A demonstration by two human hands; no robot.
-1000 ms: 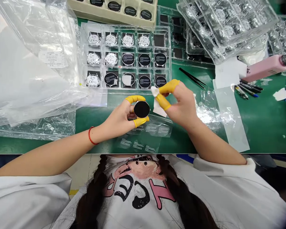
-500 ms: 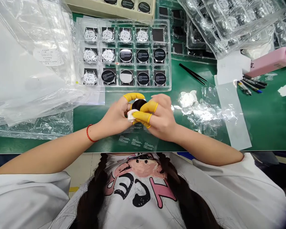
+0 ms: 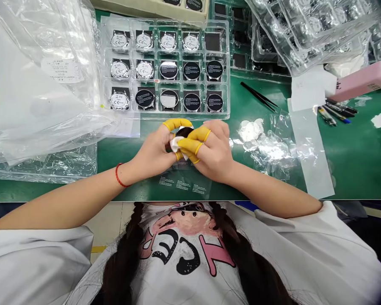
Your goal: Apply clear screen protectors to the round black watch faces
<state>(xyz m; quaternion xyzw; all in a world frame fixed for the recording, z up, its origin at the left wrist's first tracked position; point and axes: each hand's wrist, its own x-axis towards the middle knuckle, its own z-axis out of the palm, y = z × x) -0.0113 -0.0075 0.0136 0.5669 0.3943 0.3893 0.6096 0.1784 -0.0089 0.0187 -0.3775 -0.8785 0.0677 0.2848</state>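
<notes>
My left hand (image 3: 157,152), in yellow finger cots, is closed around the edge of a round watch head (image 3: 184,131) with a dark glossy face. My right hand (image 3: 214,148) also wears yellow finger cots and pinches a small white cloth (image 3: 177,144) against the watch head. Fingers and cloth hide much of the watch. Below the hands lies a clear film sheet (image 3: 184,186) printed with small white text. Just beyond them is a clear plastic tray (image 3: 227,84) of watch heads, some showing silver backs, others black round labels with white text.
A big clear plastic bag (image 3: 28,97) covers the left side. Black tweezers (image 3: 258,96) lie right of the tray, near white round stickers (image 3: 251,130) and crumpled film. A pink bottle (image 3: 362,81), several pens (image 3: 336,112) and stacked clear trays (image 3: 314,29) are at the right.
My right hand has shifted the white cloth slightly over the watch head, and the watch is tilted a little, showing less of its dark face. The camera view has moved slightly.
</notes>
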